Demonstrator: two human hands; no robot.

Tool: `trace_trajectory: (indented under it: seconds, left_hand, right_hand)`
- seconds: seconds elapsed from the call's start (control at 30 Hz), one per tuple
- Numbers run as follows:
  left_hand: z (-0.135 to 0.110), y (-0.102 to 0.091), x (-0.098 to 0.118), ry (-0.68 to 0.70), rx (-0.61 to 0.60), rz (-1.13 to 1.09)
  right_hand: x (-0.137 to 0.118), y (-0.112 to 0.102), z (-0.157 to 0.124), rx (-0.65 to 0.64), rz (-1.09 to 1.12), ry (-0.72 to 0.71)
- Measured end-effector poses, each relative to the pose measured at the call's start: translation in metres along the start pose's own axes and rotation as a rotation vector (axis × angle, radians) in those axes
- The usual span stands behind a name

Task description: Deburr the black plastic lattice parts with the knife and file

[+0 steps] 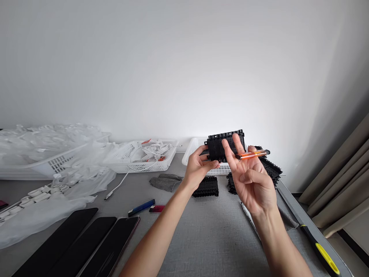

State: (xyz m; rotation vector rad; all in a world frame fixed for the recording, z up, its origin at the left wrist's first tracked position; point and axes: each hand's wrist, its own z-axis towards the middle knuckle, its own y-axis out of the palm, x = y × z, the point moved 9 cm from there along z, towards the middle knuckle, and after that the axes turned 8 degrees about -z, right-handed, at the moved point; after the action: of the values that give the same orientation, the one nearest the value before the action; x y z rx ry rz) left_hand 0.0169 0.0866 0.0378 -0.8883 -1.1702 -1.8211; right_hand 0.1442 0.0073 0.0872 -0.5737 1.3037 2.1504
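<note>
My left hand (pixel 198 166) grips the lower left edge of a black ribbed plastic panel (pixel 220 146) with rows of small clips along its sides, held up above the table. In front of the panel, my right hand (pixel 253 177) is turned palm toward me. Two of its fingers stretch up across the panel, while a slim translucent orange stick-like object (pixel 250 154) with a dark end is tucked between the fingers. What kind of object it is I cannot make out. Below my left hand another black ribbed panel (pixel 209 186) lies on the table.
More black panels (pixel 269 167) lie at the right. Behind the hands stands a white basket (pixel 188 148); a second basket (pixel 138 167) holds cables. Plastic bags (pixel 57 142), dark phone-like slabs (pixel 109 246), a blue slim object (pixel 141 207), a marker (pixel 249 219) and a yellow-black handle (pixel 319 250) surround them.
</note>
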Motion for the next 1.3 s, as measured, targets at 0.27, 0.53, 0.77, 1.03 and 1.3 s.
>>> trace_trajectory:
  seconds: [0.27, 0.53, 0.77, 1.03, 1.3]
  left_hand:
    - [-0.001, 0.001, 0.000, -0.011, 0.011, -0.011]
    - [-0.001, 0.001, 0.000, -0.016, 0.012, -0.009]
    - [-0.001, 0.001, 0.001, 0.000, 0.012, -0.012]
    - [0.002, -0.002, 0.000, -0.008, 0.036, 0.032]
    - [0.001, 0.000, 0.000, -0.011, 0.003, 0.064]
  right_hand:
    - [-0.001, 0.002, -0.001, -0.015, 0.009, -0.004]
    - [-0.004, 0.002, 0.000, 0.007, 0.022, -0.014]
    - [0.005, 0.001, 0.002, 0.014, -0.028, 0.032]
    - [0.027, -0.026, 0.020, 0.020, -0.201, 0.245]
    - [0.052, -0.026, 0.024, -0.183, -0.491, 0.324]
